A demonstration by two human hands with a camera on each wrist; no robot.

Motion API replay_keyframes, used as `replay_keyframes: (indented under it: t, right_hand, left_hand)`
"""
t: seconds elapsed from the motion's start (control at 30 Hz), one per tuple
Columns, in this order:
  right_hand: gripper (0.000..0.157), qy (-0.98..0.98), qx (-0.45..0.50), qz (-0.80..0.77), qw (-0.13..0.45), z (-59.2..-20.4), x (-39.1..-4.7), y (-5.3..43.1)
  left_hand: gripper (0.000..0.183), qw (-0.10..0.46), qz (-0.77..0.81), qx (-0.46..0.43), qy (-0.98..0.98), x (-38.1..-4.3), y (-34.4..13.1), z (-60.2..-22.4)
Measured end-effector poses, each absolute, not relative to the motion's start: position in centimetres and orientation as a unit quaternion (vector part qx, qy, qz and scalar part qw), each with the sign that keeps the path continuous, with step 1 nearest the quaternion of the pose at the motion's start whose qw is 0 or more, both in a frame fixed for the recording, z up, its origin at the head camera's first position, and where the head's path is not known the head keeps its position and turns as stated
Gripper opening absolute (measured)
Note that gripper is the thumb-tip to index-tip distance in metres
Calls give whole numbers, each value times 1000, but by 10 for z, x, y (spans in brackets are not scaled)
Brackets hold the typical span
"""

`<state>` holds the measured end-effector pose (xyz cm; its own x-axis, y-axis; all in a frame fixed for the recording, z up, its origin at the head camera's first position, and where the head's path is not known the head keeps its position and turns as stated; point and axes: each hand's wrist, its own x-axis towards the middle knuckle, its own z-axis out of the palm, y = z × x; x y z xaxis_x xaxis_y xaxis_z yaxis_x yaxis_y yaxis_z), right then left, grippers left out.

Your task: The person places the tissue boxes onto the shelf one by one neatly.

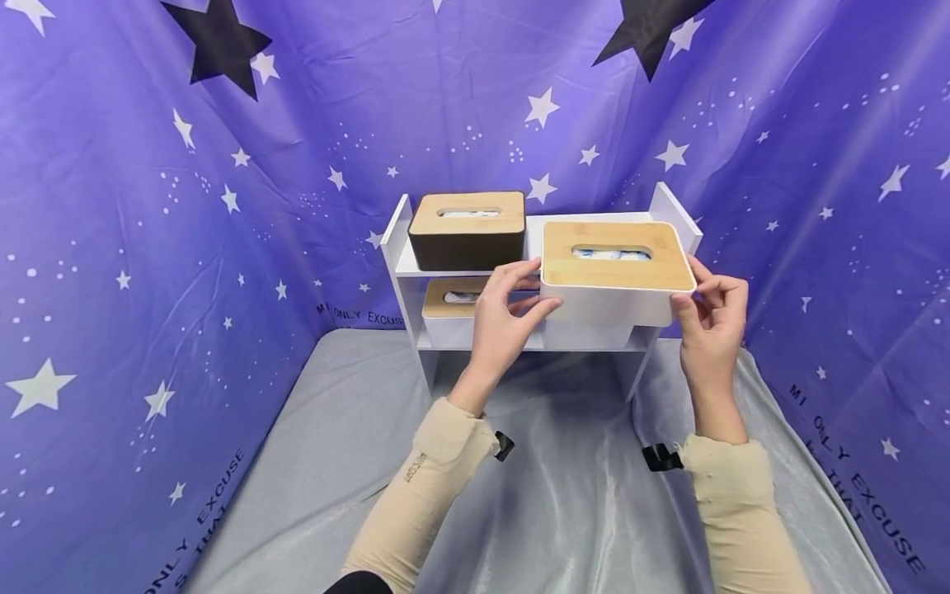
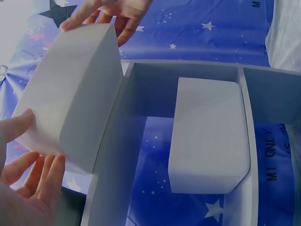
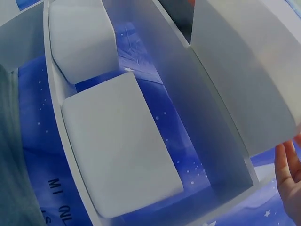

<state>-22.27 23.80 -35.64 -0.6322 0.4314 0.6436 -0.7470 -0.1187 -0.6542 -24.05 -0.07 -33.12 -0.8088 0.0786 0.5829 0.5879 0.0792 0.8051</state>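
Both hands hold a white tissue box (image 1: 614,256) with a bamboo lid at the right of the upper shelf. The left hand (image 1: 508,318) grips its left end, thumb on the front. At the right end the right hand (image 1: 712,322) pinches the front corner with thumb and fingers. In the left wrist view the tissue box (image 2: 70,89) lies against the upper shelf's edge; whether it bears on the shelf I cannot tell. A black tissue box (image 1: 467,235) with a wooden lid stands at the upper left.
The white two-tier shelf (image 1: 534,340) stands on grey cloth (image 1: 341,412). On its lower tier sit a white tissue box (image 1: 445,330) at the left and another white box (image 3: 120,146) at the right, partly hidden in the head view. Purple starry curtains (image 1: 416,99) surround everything.
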Motion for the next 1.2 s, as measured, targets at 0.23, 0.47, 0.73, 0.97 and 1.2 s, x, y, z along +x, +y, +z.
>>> replay_keyframes:
  t: [0.23,0.47,0.73,0.97,1.2]
  right_hand:
    - [24,-563,83,684,456,-350,-229,229]
    - [18,-573,56,660,482,-347,-234,222]
    - [23,-585,35,660,470,-347,-238,219]
    - [34,-629,50,611,477,-352,-241,217]
    - [45,-681,53,571,456,-353,-241,217]
  left_hand:
    - [57,215,-615,-225,-725,-240,6,-329]
    - [60,208,-602,-250,-729,-239,8,-331]
    - [64,176,-597,-266,-736,-238,7,-330]
    - [63,155,-591,-297,-733,-241,7,-333]
    - [70,131,-577,-313,-743,-246,9,-332]
